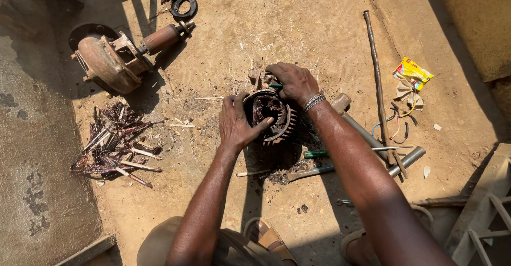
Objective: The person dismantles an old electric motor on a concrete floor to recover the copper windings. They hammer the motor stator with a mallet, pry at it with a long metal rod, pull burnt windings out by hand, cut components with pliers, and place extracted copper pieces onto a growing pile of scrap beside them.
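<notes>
Just above the middle of the frame, your left hand (237, 122) clasps the near-left rim of the finned motor stator (270, 117), thumb hooked over the edge into its bore, fingers closed round the outside. The stator sits on the sandy ground (298, 26), opening turned up toward you, dark windings showing inside. Your right hand (294, 82) lies over its far rim, fingers curled down on the top edge and closed around a green-handled tool (275, 85), of which only a small piece of the handle shows. A metal bracelet (313, 101) circles that wrist.

In the upper left of the frame lies a rusty pump housing (114, 58) with its shaft pointing right. Below it, at the left, sits a heap of pulled copper wire strands (114, 149). Just right of the stator, partly under your right forearm, lie a green-handled screwdriver (319, 153) and a grey metal pipe (407, 160). A long thin rod (377, 79) runs down the right side, with a yellow wrapper (412, 72) and some loose coloured wires (396, 125) beside it.
</notes>
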A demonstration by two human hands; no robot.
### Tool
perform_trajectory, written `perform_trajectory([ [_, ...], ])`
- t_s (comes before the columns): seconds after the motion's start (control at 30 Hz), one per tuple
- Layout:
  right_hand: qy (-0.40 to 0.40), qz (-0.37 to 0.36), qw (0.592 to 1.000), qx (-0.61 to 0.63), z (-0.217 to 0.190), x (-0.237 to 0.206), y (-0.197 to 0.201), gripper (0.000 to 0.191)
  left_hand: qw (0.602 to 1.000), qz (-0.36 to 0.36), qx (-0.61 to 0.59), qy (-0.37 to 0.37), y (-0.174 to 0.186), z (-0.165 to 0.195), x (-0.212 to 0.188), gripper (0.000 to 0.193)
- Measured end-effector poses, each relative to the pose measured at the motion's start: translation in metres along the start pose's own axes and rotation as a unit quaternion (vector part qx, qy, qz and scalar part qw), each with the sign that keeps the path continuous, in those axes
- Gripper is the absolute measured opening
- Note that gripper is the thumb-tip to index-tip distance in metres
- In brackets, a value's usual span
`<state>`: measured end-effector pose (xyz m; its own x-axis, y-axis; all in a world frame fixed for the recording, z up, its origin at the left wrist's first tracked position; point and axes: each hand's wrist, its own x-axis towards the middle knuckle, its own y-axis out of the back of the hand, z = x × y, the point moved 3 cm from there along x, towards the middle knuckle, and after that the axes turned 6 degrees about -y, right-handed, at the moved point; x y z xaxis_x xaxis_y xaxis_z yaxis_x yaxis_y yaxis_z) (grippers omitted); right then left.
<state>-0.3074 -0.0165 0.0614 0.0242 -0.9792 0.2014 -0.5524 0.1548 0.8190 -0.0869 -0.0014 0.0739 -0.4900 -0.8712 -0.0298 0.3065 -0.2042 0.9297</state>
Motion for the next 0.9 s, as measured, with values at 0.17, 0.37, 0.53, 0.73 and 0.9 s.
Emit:
perform_trajectory([
  [0.17, 0.047, -0.015, 0.999, 0.015, 0.001, 0.004, -0.001, 0.069, 0.964, 0.056, -0.117, -0.232, 0.004, 0.002, 0.024, 0.120],
  [0.37, 0.072, -0.020, 0.997, 0.018, 0.002, 0.021, -0.010, 0.072, 0.979, 0.064, -0.184, -0.066, -0.021, 0.000, 0.003, 0.090],
  [0.53, 0.159, -0.029, 0.987, -0.019, -0.027, 0.063, -0.036, 0.036, 0.953, 0.198, -0.211, 0.092, -0.044, 0.018, -0.026, 0.060],
  [0.73, 0.117, 0.097, 0.984, 0.094, -0.036, 0.041, -0.007, 0.022, 0.941, 0.221, -0.202, 0.158, -0.044, 0.030, -0.029, 0.037],
  [0.9, -0.226, 0.157, 0.961, 0.037, -0.029, -0.052, 0.031, 0.023, 0.959, 0.126, -0.215, 0.137, -0.021, 0.019, -0.022, 0.057],
])
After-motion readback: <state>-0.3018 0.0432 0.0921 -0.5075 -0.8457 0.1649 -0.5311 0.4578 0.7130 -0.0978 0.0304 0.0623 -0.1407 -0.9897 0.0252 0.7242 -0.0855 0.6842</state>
